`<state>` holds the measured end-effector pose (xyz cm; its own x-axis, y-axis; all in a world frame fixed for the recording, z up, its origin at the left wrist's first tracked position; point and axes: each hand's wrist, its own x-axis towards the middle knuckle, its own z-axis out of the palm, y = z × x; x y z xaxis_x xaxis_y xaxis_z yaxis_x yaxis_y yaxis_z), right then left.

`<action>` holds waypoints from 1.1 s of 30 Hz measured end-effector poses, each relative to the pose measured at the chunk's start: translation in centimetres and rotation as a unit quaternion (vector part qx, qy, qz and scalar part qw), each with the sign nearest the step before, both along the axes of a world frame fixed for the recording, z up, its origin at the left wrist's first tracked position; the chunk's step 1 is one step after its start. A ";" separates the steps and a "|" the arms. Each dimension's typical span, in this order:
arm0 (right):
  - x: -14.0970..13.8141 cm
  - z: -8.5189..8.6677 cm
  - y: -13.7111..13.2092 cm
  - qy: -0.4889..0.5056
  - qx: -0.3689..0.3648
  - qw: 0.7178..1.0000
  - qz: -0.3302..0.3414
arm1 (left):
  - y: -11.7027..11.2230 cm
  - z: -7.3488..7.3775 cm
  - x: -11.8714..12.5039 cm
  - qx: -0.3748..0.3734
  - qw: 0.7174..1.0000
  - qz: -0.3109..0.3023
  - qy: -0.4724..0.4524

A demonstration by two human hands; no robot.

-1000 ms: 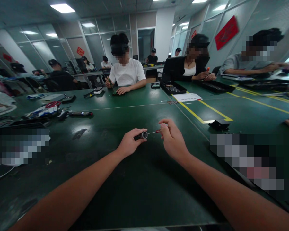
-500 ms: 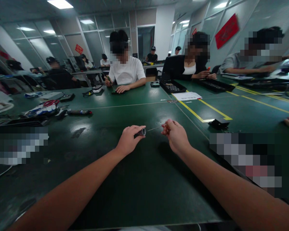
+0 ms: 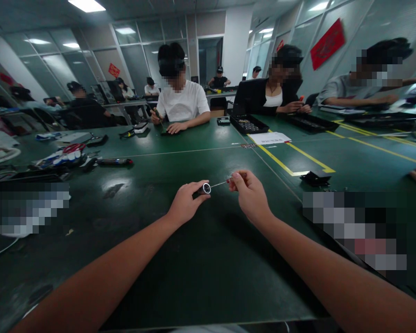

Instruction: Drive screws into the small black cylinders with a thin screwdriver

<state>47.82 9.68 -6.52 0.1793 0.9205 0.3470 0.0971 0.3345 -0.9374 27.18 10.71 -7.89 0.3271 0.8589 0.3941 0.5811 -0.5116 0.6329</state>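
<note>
My left hand [image 3: 184, 202] is closed round a short dark cylinder [image 3: 205, 188], whose open end with a pale rim faces right. In my right hand [image 3: 251, 192] is a screwdriver [image 3: 219, 184] with a reddish, see-through handle mostly covered by the fingers. Its thin metal shaft points left and reaches the cylinder's open end. Whether the tip touches anything inside is too small to tell. Both hands are above the green tabletop [image 3: 194, 277].
A dark pen-like tool [image 3: 115, 162] and a pile of gloves and cables [image 3: 64, 155] lie to the left. A small black part [image 3: 315, 179] sits right, near yellow tape [image 3: 312, 159]. Across the table, a person in a white shirt [image 3: 183, 104] works beside black trays [image 3: 248, 124].
My right hand has moved slightly left, bringing the screwdriver's shaft further toward the cylinder. The cylinder's open end has turned a little more toward me.
</note>
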 end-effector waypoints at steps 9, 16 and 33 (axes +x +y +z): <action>-0.1 1.1 -0.9 -0.068 -0.005 0.997 -0.024 | 0.0 -0.4 0.1 0.000 0.999 0.008 0.041; 0.1 0.6 -0.8 -0.103 -0.002 0.994 0.027 | 0.0 0.1 0.1 -0.004 0.998 0.029 0.055; 0.2 0.6 -0.5 -0.136 -0.021 0.990 -0.007 | -0.2 0.1 0.2 -0.013 0.997 0.028 0.064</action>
